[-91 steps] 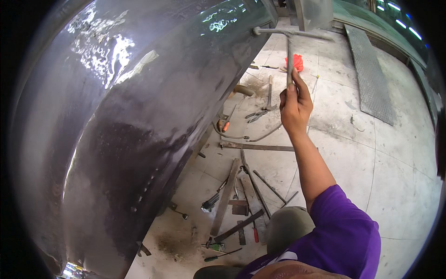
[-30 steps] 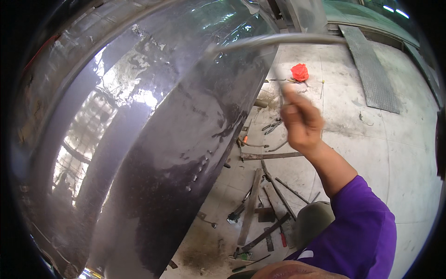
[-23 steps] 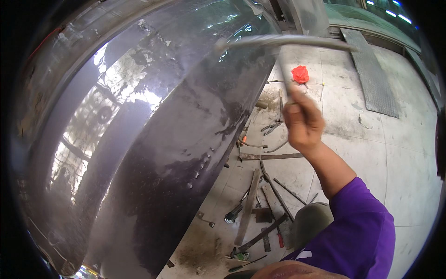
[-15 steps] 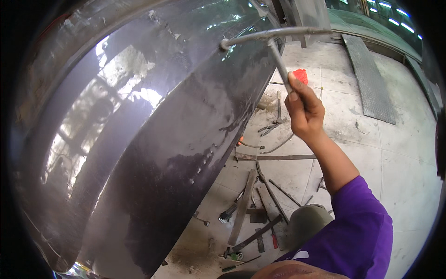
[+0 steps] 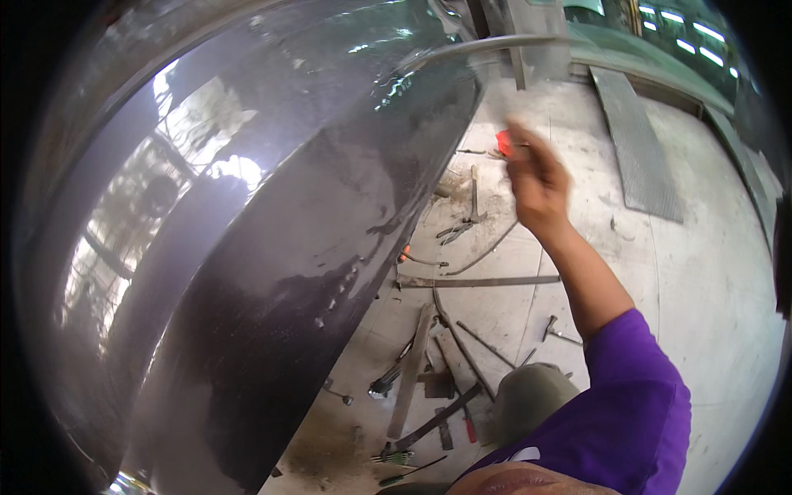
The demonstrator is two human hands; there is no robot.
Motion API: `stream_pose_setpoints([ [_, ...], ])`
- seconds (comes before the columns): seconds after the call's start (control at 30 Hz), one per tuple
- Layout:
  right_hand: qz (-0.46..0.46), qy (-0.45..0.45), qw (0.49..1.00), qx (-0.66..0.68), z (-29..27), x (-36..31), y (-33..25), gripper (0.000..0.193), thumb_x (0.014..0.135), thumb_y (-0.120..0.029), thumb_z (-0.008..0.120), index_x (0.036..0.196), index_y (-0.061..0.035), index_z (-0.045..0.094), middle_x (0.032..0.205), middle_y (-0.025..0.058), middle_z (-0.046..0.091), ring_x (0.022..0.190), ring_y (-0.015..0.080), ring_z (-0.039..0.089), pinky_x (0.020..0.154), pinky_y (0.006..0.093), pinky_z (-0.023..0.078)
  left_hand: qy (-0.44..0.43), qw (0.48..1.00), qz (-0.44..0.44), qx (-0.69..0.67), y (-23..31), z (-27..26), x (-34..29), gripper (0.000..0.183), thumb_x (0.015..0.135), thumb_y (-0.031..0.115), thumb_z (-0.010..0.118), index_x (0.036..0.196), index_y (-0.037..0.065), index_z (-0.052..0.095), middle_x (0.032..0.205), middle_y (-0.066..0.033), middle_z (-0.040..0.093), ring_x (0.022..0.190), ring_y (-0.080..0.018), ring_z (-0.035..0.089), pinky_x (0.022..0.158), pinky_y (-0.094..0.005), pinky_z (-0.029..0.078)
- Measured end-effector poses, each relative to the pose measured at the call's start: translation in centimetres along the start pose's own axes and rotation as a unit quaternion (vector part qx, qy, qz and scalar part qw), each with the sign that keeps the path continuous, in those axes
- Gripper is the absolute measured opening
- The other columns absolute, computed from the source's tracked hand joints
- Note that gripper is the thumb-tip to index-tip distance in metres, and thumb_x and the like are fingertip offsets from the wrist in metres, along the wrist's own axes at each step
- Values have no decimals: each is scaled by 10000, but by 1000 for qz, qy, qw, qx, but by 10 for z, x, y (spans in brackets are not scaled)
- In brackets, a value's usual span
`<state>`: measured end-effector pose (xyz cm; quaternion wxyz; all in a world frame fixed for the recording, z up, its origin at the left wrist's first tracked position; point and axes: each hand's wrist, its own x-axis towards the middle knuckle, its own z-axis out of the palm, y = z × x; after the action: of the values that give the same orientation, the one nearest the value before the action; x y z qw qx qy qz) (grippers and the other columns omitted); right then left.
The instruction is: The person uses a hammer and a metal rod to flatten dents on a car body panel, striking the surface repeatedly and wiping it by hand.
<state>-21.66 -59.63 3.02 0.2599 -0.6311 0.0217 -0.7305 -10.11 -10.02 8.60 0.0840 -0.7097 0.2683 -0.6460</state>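
Observation:
My right hand (image 5: 538,180) is closed around the handle of a metal hammer, with the arm reaching up from the lower right. The hammer's long, slightly curved head (image 5: 487,44) points left over a large, glossy, dark car body panel (image 5: 330,190). Motion smears the handle and the fingers. Whether the hammer's tip touches the panel, I cannot tell. Wet-looking patches and small chips mark the panel's surface. A small red object (image 5: 502,143) shows just left of my fingers. My left hand is not in view.
On the pale tiled floor lie pliers (image 5: 456,231), a flat metal bar (image 5: 487,282), a wooden strip (image 5: 410,371), another hammer (image 5: 551,328) and several rods and screwdrivers. A long grey metal plate (image 5: 635,140) lies at the far right. My knee (image 5: 536,396) is close to the tools.
The whole scene has shifted slightly left in view. My right hand and the hammer, sharp before, are now blurred by movement; the hand stays closed on the handle.

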Motion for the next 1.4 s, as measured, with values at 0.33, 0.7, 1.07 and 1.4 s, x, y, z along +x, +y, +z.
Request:
stream_pose_setpoints([
  [0.33, 75, 1, 991, 107, 0, -2, 4, 363, 942, -4, 461, 1298, -50, 515, 838, -35, 545, 646, 17, 410, 581, 175, 372, -25, 999, -11, 17, -9, 4, -24, 591, 938, 336, 448, 1399, -13, 326, 1413, -294, 322, 1313, -508, 251, 1042, -625, 219],
  [0.7, 27, 15, 998, 52, -9, 18, 42, 359, 929, -39, 498, 1270, -132, 564, 722, -52, 524, 597, 17, 410, 549, 178, 370, -3, 999, -36, -1, 3, 1, -16, 738, 938, 564, 340, 1426, 13, 296, 1459, -285, 254, 1340, -482, 246, 1048, -594, 246],
  [1.07, 126, 3, 989, 78, -38, 52, 57, 318, 938, -59, 508, 1239, -120, 590, 719, -63, 523, 609, 14, 405, 574, 177, 371, -8, 999, -39, 4, 7, 2, -20, 817, 929, 617, 246, 1407, -42, 309, 1463, -284, 242, 1349, -486, 211, 1059, -598, 228],
  [1.4, 120, 19, 991, 55, -41, 65, 75, 300, 938, -164, 517, 1216, -97, 604, 635, -42, 473, 572, 33, 395, 525, 204, 350, -16, 998, -31, 46, 5, 7, -21, 790, 950, 570, 228, 1412, -70, 265, 1456, -303, 236, 1340, -487, 234, 1057, -607, 222],
])
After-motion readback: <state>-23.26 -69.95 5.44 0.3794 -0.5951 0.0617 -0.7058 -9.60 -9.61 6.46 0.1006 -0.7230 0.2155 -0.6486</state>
